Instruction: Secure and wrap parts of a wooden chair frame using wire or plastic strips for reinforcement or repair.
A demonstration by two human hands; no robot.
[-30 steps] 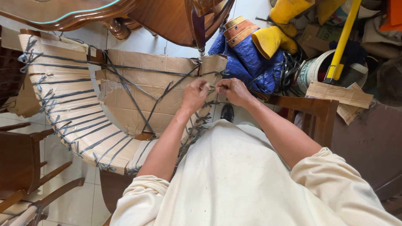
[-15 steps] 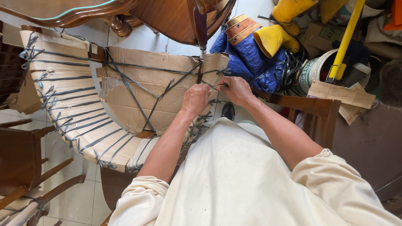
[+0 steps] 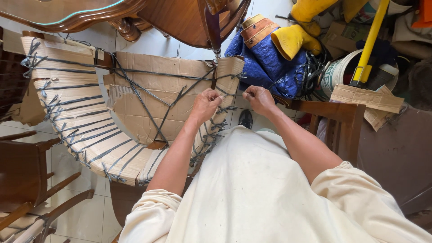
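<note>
Matt brown cardboard wrapping (image 3: 148, 108), glossy wooden table (image 3: 76, 13), blue plastic tarp (image 3: 265, 63)

Both bare forearms stretched forward from cream sleeves, converging. Left hand (image 3: 204, 104) curled, fingers pinched together, knuckles up. Right hand (image 3: 259, 99) just beside it, fingers bent in a pinch, wrist straight. Hands close, not touching.

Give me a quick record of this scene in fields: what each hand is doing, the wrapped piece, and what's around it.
left hand: pinching dark cord at the edge of the wrapped piece
right hand: pinching cord close beside the left
wrapped piece: curved furniture part covered in cardboard and pale strips, laced with dark cord
cord: crisscrossed over the cardboard, knotted along the edges
behind: blue tarp, yellow boots, white bucket
floor: pale tiles
</note>
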